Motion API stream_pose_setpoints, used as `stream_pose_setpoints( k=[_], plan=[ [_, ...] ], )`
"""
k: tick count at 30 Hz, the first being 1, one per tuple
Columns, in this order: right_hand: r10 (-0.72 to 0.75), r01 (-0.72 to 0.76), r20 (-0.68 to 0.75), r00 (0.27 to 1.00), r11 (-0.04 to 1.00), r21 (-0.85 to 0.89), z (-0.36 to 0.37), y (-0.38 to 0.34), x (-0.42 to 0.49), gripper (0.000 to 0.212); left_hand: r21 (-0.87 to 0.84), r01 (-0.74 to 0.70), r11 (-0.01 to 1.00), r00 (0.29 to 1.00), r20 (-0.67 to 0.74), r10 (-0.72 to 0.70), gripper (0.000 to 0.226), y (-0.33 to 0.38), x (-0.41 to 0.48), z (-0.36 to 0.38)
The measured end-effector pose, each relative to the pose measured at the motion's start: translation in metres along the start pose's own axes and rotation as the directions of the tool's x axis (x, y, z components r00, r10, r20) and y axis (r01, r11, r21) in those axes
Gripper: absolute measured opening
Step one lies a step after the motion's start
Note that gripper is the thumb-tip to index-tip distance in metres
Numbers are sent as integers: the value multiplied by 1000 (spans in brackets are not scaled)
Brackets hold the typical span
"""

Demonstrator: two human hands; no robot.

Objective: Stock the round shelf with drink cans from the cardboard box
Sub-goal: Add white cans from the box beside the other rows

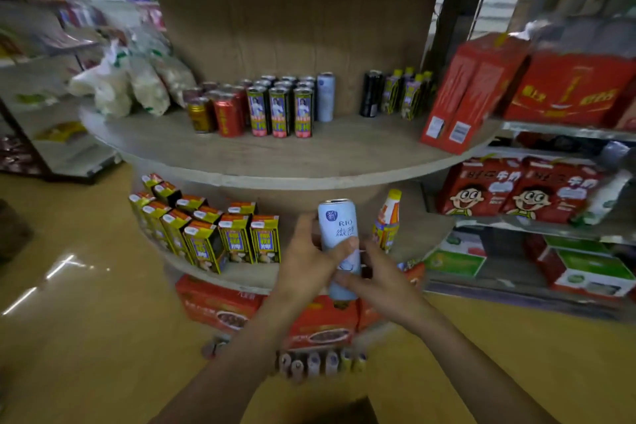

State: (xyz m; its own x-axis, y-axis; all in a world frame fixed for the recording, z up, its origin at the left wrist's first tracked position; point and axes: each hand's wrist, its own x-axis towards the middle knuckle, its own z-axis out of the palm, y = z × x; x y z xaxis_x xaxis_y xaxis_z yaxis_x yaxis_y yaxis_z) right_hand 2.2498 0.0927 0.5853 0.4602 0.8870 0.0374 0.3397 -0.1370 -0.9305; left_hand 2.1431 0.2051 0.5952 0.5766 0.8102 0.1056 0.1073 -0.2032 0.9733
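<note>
Midway: left hand (306, 262) and right hand (375, 280) are gripping a pale can (339, 234); one matching can (325, 96) is standing on the round shelf (344, 155), more cans (320, 360) waiting below.

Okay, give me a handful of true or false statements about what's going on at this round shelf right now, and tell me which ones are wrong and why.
1. Both hands are on a pale blue can. True: the left hand grips it, and the right hand touches its lower part.
2. The held can lies on its side. False: it is roughly upright, top up.
3. A similar pale blue can already stands on the upper tier. True.
4. The upper tier holds only cans. False: red cartons and white bags sit there too.
5. Yellow-topped drink cartons stand on the lower tier. True.
</note>
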Motion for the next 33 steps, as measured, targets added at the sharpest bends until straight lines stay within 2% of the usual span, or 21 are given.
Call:
stream_pose_setpoints(
  k=[5, 9, 12, 15, 19, 22, 26, 29, 33],
  plan=[
    [-104, 104, 3, 995, 994, -31, -13, -20, 18, 32, -7, -67, 998, 997, -24, 67, 61, 20, 18, -5],
    [-136, 137, -18, 990, 991, 0, -30, -21, 46, 36, 23, -105, 994, 994, -17, 106, 67, 39, 40, 4],
    [-132, 132, -12, 991, 991, -4, -53, -19, 75, 53, 40, -126, 991, 991, -36, 128, 57, 51, 64, 20],
    [-135, 135, 0, 991, 991, 13, -81, -13, 112, 44, 32, -137, 990, 987, -75, 139, 55, 60, 97, 42],
    [-165, 165, 12, 986, 986, -18, -118, -2, 171, 38, 5, -107, 994, 987, -122, 107, 55, 63, 154, 75],
    [-198, 199, 39, 979, 979, -39, -137, 11, 217, 32, 8, -83, 997, 978, -192, 83, 64, 59, 193, 95],
    [-199, 203, 78, 977, 978, -41, -148, 23, 262, 34, 10, -83, 996, 964, -252, 83, 45, 49, 236, 112],
    [-187, 188, 56, 981, 982, -18, -146, 28, 291, 40, -1, -77, 997, 960, -271, 74, 54, 39, 263, 117],
    [-195, 196, 26, 980, 977, -79, -140, 32, 319, 41, -7, -81, 997, 961, -264, 76, 60, 25, 295, 113]
  ],
)
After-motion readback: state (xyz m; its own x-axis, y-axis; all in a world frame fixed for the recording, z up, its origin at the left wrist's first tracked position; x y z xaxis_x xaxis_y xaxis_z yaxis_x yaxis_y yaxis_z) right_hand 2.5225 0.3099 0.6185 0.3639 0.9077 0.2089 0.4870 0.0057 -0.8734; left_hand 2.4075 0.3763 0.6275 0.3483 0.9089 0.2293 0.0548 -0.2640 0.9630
